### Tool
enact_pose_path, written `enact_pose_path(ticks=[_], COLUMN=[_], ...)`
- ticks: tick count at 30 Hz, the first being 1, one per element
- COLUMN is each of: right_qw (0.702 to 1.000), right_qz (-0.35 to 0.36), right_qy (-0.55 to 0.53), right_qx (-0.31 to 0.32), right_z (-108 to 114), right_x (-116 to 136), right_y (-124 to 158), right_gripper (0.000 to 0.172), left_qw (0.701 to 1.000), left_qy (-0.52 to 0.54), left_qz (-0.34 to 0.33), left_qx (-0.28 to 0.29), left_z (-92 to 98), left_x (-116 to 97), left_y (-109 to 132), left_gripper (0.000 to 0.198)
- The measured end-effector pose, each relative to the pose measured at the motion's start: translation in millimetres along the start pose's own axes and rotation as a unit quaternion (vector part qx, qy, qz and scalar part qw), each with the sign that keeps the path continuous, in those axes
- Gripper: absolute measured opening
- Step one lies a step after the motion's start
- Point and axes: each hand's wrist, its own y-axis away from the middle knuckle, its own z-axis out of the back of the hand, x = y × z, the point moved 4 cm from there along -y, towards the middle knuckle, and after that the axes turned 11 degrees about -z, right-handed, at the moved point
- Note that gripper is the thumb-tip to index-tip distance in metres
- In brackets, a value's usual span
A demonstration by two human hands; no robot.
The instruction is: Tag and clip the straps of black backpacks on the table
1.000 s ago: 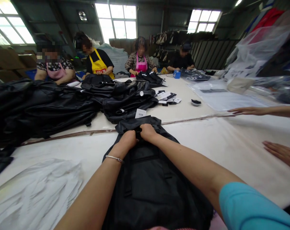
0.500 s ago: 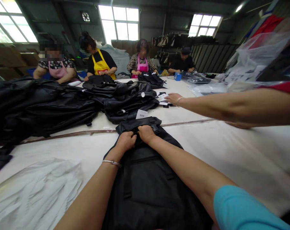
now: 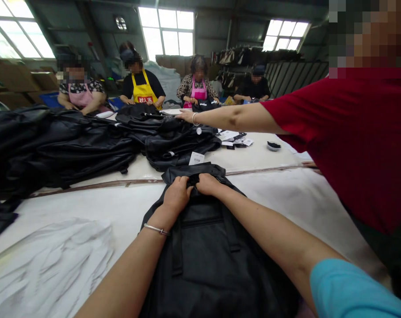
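Note:
A black backpack [image 3: 203, 256] lies in front of me on the white table, its top end away from me. Near its upper opening, my left hand [image 3: 177, 192] is closed on the black fabric. Just beside it, my right hand [image 3: 208, 183] also grips the edge there, fingers curled inward. A dark gap shows between the two hands. The backpack's top flap [image 3: 200, 170] lies beyond them, and a white barcode tag [image 3: 196, 158] sticks out past it. Two straps hang down the front of the bag. My fingertips are partly hidden in the fabric.
Black bags are heaped on the left [image 3: 61, 145] and ahead [image 3: 180, 141]. Loose tags [image 3: 235, 138] and a small bowl [image 3: 273, 146] lie beyond. A co-worker in a red shirt [image 3: 356, 145] reaches across from the right. White sheeting [image 3: 61, 260] lies at left. Several people work opposite.
The red-shirted co-worker has leaned into view, the arm now reaching farther over the bag pile. My hands stay at the backpack's opening, pulled slightly more apart at the wrists.

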Motion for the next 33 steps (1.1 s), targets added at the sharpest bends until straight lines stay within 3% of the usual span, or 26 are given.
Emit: enact_pose_path(ticks=[5, 10, 15, 18, 21, 25, 29, 33], right_qw=[1.000, 0.998, 0.995, 0.997, 0.996, 0.980, 0.979, 0.981], right_qz=[-0.003, 0.024, 0.072, 0.077, 0.070, 0.138, 0.195, 0.181], right_qy=[0.009, 0.023, 0.015, 0.004, -0.006, -0.034, -0.028, 0.033], right_qx=[0.003, 0.044, 0.063, 0.026, -0.058, -0.141, -0.058, 0.063], right_z=[3, 3, 6, 4, 2, 0, -1, 0], right_x=[-1, 4, 0, -4, -6, -4, -2, 3], right_y=[1, 3, 10, 20, 34, 50, 47, 32], right_gripper=[0.031, 0.026, 0.022, 0.029, 0.033, 0.027, 0.033, 0.037], left_qw=[0.997, 0.986, 0.963, 0.951, 0.937, 0.924, 0.908, 0.898], left_qy=[0.028, 0.054, 0.083, 0.102, 0.146, 0.214, 0.272, 0.317], left_qz=[-0.065, -0.098, -0.088, -0.086, -0.046, -0.003, -0.032, -0.007], left_qx=[0.019, 0.124, 0.242, 0.278, 0.315, 0.317, 0.317, 0.306], left_z=[-0.7, -9.7, -10.3, -5.8, -2.5, 2.0, 1.1, -3.8], left_x=[-4, -1, 3, 7, 11, 14, 12, 13], left_y=[5, -3, -22, -28, -25, -19, -18, -14], left_gripper=[0.028, 0.039, 0.030, 0.024, 0.026, 0.025, 0.024, 0.022])
